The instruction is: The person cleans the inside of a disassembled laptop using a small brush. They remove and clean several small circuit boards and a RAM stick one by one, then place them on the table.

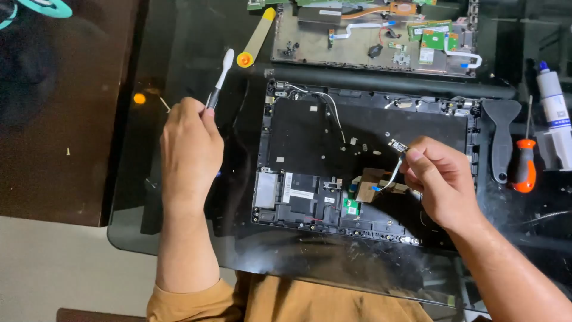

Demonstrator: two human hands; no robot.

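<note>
An opened black laptop base (310, 137) lies on a dark glass table, its inner frame and small parts exposed. My right hand (444, 179) hovers over its right half and pinches a tiny circuit board (398, 145) with a white flat ribbon cable (388, 179) curving down from it. My left hand (190, 149) rests left of the laptop base and grips a thin tool with a white tip (221, 76) pointing up and away.
A second opened laptop shell (375, 36) with green boards lies at the back. A yellow pry tool (255, 39) sits beside it. On the right lie a grey plastic spudger (501, 131), an orange-handled screwdriver (524, 170) and a white tube (554, 113).
</note>
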